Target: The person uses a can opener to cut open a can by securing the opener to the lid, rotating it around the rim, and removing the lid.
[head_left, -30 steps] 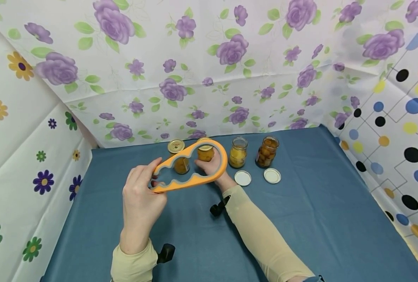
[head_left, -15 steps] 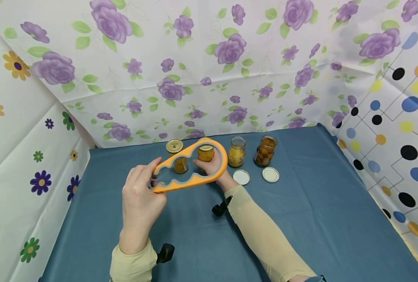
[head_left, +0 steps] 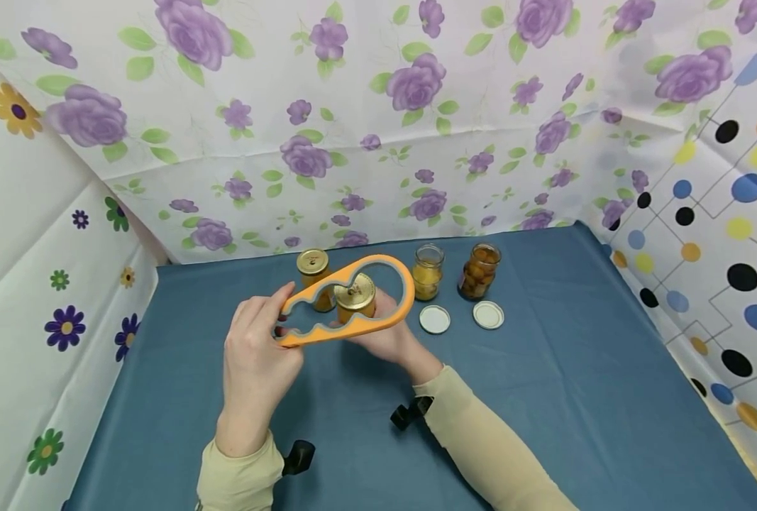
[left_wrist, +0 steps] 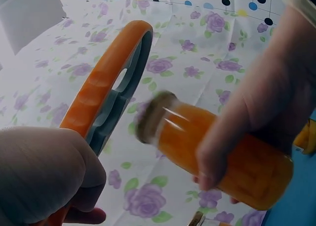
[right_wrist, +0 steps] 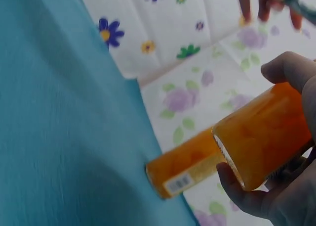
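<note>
My left hand (head_left: 260, 362) grips one end of an orange jar opener (head_left: 352, 327) with a grey wavy inner edge, raised above the table. My right hand (head_left: 399, 348) is wrapped round a glass jar (left_wrist: 185, 134) of orange contents, its gold lid (head_left: 355, 289) on. In the head view that lid shows through the opener's loop. Lifted off the table, the jar tilts its lid toward the opener in the left wrist view, a gap between them. A second lidded jar (right_wrist: 185, 164) stands on the table behind, partly covered by the opener in the head view.
Two lidless glass jars stand at the back: one with yellow contents (head_left: 426, 275), one with brown contents (head_left: 478, 275). Before them lie two lids, one left (head_left: 434, 319) and one right (head_left: 488, 314), pale side up. Patterned sheets (head_left: 365, 191) rise round the blue tablecloth (head_left: 582, 355).
My right hand has lifted the jar from its place at the back and brought it toward me and slightly left, under the opener. The left hand and opener have hardly moved.
</note>
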### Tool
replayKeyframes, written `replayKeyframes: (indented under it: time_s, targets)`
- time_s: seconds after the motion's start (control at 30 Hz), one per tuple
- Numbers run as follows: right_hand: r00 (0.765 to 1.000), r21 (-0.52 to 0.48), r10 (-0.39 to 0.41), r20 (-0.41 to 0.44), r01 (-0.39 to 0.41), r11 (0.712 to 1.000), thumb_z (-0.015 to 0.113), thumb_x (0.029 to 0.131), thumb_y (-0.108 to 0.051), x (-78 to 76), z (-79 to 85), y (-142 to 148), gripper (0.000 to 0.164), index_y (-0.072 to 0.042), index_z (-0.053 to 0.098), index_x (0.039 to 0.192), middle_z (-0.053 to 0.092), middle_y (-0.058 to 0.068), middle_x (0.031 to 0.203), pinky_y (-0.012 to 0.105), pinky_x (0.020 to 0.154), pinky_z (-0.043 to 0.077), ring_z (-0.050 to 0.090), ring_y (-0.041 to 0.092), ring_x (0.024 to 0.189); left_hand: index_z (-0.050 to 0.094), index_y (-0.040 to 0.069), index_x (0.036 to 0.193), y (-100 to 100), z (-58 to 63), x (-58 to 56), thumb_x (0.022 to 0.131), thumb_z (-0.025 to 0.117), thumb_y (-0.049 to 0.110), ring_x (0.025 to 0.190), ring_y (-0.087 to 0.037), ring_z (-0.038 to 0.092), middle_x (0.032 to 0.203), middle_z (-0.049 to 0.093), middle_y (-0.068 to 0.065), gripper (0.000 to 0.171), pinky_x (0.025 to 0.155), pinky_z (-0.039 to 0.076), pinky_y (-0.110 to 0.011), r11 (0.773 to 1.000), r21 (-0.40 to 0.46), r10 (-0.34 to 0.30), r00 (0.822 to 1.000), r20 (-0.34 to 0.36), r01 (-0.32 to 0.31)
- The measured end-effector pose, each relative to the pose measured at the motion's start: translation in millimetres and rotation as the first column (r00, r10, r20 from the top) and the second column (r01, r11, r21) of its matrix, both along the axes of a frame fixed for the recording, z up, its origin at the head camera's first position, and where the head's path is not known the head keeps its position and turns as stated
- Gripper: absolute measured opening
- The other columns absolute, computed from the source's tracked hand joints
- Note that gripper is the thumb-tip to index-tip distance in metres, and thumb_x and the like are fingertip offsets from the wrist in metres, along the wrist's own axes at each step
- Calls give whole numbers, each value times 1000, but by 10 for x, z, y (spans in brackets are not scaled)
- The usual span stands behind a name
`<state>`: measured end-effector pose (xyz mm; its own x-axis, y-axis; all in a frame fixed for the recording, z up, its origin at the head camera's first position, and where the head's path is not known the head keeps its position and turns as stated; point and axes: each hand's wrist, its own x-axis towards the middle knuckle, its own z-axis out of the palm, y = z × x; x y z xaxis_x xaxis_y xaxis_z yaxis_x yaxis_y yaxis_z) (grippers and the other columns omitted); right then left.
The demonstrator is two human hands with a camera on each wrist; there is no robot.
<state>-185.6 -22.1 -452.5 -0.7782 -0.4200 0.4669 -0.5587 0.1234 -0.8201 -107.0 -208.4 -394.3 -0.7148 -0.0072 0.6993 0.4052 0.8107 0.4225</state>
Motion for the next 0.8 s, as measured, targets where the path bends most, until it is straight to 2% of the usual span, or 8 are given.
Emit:
replayKeyframes:
  time_s: [0.1, 0.2, 0.3, 0.4, 0.5, 0.6, 0.7, 0.8]
  targets:
    - [999, 2, 48, -2, -48, 999, 78, 80, -5, 69, 59, -7, 37, -8, 60, 111, 61, 3, 92, 37, 70, 49, 56, 13, 77, 68, 3, 124, -5, -15, -4, 73, 52, -15, 85, -28, 54, 88, 63, -12, 56, 67, 49, -44, 1000, -15, 2, 1000, 16, -2]
    - [998, 13, 66, -1, -66, 998, 80, 78, -5, 110, 93, -11, 45, -9, 60, 118, 61, 2, 101, 37, 76, 50, 57, 13, 85, 67, 3, 125, -5, -34, -6, 73, 53, -14, 86, -28, 53, 87, 62, -11, 56, 68, 49, -44, 1000, -30, 7, 999, 34, -6]
    - [996, 17, 86, -8, -86, 996, 80, 78, -6, 118, 95, -5, 50, -9, 60, 124, 61, 4, 112, 39, 84, 51, 58, 14, 97, 66, 3, 126, 0, -49, -3, 73, 55, -14, 86, -29, 52, 86, 61, -11, 56, 68, 48, -43, 999, -48, 11, 998, 56, -8]
    - [994, 22, 110, -6, -110, 994, 80, 79, -8, 92, 57, 7, 51, -12, 61, 127, 61, 3, 115, 40, 87, 50, 57, 14, 101, 64, 3, 129, 11, -54, -4, 73, 56, -14, 86, -29, 50, 86, 60, -11, 59, 68, 47, -43, 997, -70, 19, 996, 89, -13]
    - [993, 46, 115, -1, -115, 992, 80, 80, -12, 20, -78, 16, 51, -18, 61, 127, 60, -2, 111, 40, 81, 50, 56, 12, 94, 60, 4, 134, 21, -62, -6, 71, 58, -15, 86, -29, 47, 86, 58, -11, 66, 64, 46, -41, 993, -115, 52, 988, 144, -36]
    - [995, 93, 97, 9, -98, 991, 81, 80, -20, -65, -232, 21, 49, -25, 60, 124, 58, -8, 103, 37, 74, 48, 54, 9, 85, 52, 5, 142, 28, -80, -8, 69, 60, -17, 87, -30, 44, 89, 55, -12, 77, 57, 46, -40, 980, -186, 104, 972, 208, -65]
    - [997, 147, 71, -4, -70, 987, 80, 80, -25, -105, -276, 35, 40, -26, 60, 115, 56, -9, 94, 34, 68, 47, 51, 8, 78, 41, 7, 150, 41, -109, -16, 73, 63, -18, 85, -32, 40, 91, 53, -15, 85, 49, 45, -37, 964, -256, 140, 957, 252, -74]
    - [998, 185, 51, -21, -46, 982, 80, 78, -26, -127, -279, 58, 36, -26, 59, 108, 53, -9, 89, 33, 64, 45, 49, 8, 74, 29, 11, 156, 55, -132, -16, 77, 64, -18, 84, -33, 38, 92, 51, -18, 90, 47, 44, -35, 953, -297, 152, 948, 279, -65]
